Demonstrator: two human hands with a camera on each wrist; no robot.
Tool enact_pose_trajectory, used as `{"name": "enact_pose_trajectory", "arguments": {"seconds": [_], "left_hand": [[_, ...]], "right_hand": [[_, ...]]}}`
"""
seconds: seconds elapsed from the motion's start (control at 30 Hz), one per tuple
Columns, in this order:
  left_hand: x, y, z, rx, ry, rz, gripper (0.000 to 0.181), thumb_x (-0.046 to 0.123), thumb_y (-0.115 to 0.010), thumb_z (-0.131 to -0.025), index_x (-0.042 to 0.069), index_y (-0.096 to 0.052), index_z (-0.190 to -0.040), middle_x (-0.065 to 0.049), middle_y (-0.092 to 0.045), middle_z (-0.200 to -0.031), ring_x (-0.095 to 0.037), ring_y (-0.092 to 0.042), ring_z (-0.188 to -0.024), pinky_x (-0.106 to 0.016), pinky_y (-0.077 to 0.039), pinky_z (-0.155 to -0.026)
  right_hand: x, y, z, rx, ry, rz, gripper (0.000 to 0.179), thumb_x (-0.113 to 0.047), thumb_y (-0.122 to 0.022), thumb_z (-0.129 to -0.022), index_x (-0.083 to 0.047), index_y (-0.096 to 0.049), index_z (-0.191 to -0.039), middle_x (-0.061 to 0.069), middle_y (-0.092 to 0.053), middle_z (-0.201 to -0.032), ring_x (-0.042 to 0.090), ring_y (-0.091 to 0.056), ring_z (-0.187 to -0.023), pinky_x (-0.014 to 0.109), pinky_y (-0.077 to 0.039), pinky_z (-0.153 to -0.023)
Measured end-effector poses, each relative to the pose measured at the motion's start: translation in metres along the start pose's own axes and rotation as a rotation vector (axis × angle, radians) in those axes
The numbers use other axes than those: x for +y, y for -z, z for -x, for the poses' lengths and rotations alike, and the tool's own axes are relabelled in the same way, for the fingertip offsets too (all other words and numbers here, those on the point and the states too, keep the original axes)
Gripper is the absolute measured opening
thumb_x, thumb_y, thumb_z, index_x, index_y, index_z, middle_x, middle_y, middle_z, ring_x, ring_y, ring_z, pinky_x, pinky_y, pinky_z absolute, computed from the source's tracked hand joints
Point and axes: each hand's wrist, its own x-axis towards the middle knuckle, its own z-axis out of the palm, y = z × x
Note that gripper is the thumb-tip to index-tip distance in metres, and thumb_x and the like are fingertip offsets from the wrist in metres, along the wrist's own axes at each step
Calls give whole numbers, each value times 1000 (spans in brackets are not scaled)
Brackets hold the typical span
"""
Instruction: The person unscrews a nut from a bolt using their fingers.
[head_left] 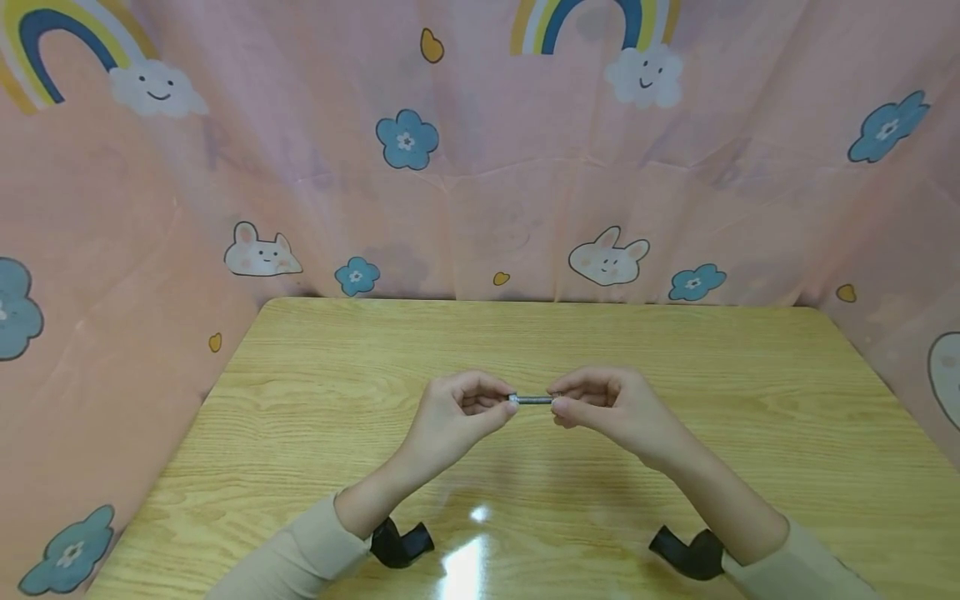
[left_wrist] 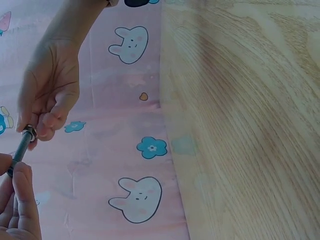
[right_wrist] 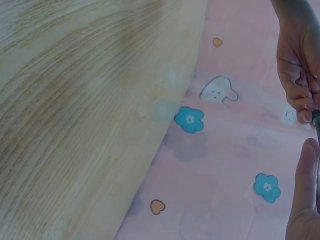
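Observation:
A metal bolt [head_left: 534, 400] with a threaded shank [left_wrist: 21, 149] is held level between the two hands, above the table. At its left end, the thumb and fingers of my left hand [head_left: 444, 423] pinch it. My right hand [head_left: 626, 415] pinches the other end, where a nut [left_wrist: 30, 132] shows between thumb and fingers in the left wrist view. The fingertips partly hide both ends. In the right wrist view only a dark sliver of the bolt [right_wrist: 316, 118] appears at the right edge, beside the left hand [right_wrist: 298, 67].
Beneath the hands lies a wood-grain table [head_left: 337, 358] with rounded far corners. A pink patterned curtain [head_left: 495, 217] hangs behind it and along both sides. Black wrist straps [head_left: 402, 543] are on both forearms, at the beige sleeves [head_left: 300, 550].

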Motion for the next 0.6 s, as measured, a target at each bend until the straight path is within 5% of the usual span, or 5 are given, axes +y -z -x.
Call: {"name": "enact_pose_trajectory", "arguments": {"seconds": [0.33,0.6], "left_hand": [[1,-1,0,1,-8,9,14,6,-67,-85,-1,-67,-98,-11,-68,-90,-15,-65,-78,-29,-56,-68],[0,0,1,-5,-16,7,14,6,-67,-86,-1,-67,-98,-11,-68,-90,-15,-65,-78,-29,-56,-69]], "right_hand": [[-1,0,-1,-7,1,-18,34,-7,-66,-86,6,-57,-117,20,-63,-99,22,-65,-85,34,-56,-73],[-2,-1,0,1,-26,-1,23,-8,-67,-86,7,-63,-103,13,-66,-90,18,-66,-79,32,-56,-73]]}}
